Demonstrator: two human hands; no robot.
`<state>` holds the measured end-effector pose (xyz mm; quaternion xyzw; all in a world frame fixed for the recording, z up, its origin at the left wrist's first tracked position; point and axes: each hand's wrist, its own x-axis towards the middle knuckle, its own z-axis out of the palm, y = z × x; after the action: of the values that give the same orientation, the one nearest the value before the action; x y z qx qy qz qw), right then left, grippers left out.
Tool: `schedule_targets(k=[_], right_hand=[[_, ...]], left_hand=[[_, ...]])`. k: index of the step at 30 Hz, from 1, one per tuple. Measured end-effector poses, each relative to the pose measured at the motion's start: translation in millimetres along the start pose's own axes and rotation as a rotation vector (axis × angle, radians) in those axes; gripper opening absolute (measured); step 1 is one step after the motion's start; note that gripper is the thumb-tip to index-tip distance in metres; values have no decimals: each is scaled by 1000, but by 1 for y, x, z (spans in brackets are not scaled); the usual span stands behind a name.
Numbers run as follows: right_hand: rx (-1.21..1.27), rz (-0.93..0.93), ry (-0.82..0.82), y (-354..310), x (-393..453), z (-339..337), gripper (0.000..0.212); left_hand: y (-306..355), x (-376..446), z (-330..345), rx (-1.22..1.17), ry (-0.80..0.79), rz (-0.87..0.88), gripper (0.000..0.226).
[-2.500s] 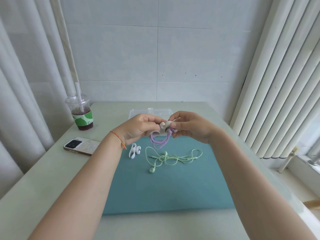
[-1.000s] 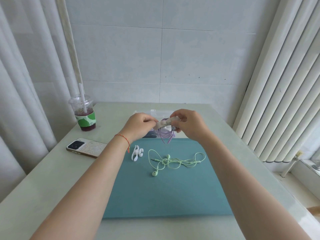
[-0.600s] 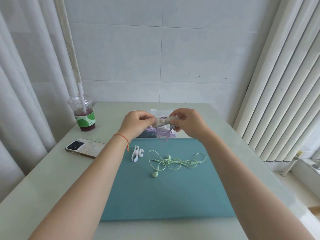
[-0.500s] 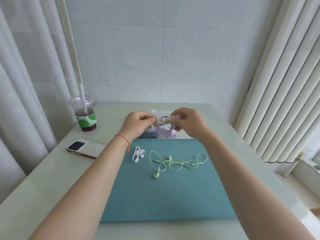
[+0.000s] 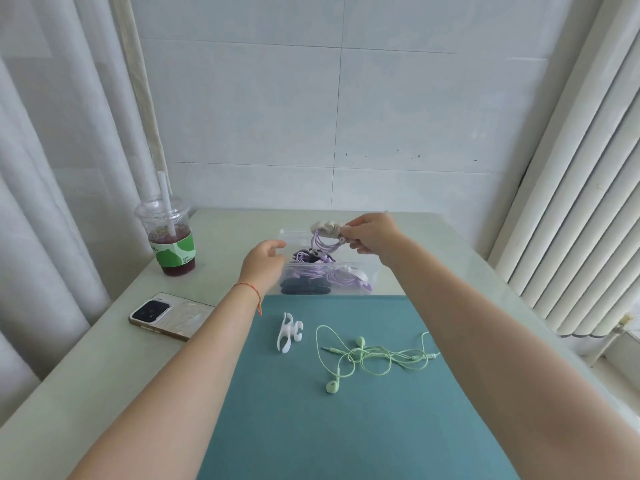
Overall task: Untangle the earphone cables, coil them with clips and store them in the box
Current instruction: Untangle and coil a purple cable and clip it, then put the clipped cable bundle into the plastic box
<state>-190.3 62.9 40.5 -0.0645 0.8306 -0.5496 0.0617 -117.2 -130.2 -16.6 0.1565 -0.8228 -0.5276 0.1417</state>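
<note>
My right hand (image 5: 372,237) pinches a pale clip (image 5: 327,227) with the purple earphone coil (image 5: 323,243) hanging from it, above the clear plastic box (image 5: 360,270). Inside the box lie other coiled earphones, purple and dark. At the box's left end is my left hand (image 5: 265,259), its fingers loosely curled and holding nothing. Loose and tangled, a green earphone cable (image 5: 367,355) lies on the teal mat (image 5: 363,427). A spare white clip (image 5: 289,332) sits on the mat to the left of it.
A phone (image 5: 171,315) lies face down on the table's left side. An iced drink cup with a straw (image 5: 169,237) stands at the back left. Curtains hang on the left, blinds on the right, and a tiled wall is behind the table (image 5: 86,358).
My left hand has let go of the clip and dropped to the box's left end. My right hand alone has carried the clipped purple coil further back, over the box.
</note>
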Motion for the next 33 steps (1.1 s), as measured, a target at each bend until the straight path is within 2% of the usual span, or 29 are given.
schedule_targets(k=[4, 8, 13, 18, 22, 24, 26, 28, 29, 31, 33], right_hand=[[-146, 72, -158, 7, 24, 20, 9], [-520, -31, -246, 2, 25, 36, 18], [-813, -87, -363, -5, 19, 47, 26], [-670, -130, -184, -1, 23, 40, 21], [-542, -290, 51, -7, 3, 20, 20], [-451, -299, 31, -6, -12, 10, 16], [-468, -252, -104, 1, -34, -1, 10], [-568, -201, -293, 12, -51, -4, 8], [-610, -181, -368, 18, -58, -3, 9], [-632, -154, -435, 32, -70, -2, 9], [-626, -145, -429, 42, -80, -3, 9]], left_hand=[[-11, 9, 3, -165, 16, -34, 30], [-20, 16, 9, -218, 39, -17, 33], [-25, 18, 11, -189, 51, 8, 34], [-25, 13, 9, -105, 50, 30, 36], [-14, -2, 1, -17, 295, 117, 29], [-1, -16, -2, 9, 359, 193, 20], [13, -34, 1, 50, 238, 249, 15], [23, -46, 5, 203, -27, 260, 15], [26, -52, 9, 355, -182, 256, 18], [29, -66, 19, 688, -430, 226, 24], [28, -78, 28, 911, -496, 172, 22]])
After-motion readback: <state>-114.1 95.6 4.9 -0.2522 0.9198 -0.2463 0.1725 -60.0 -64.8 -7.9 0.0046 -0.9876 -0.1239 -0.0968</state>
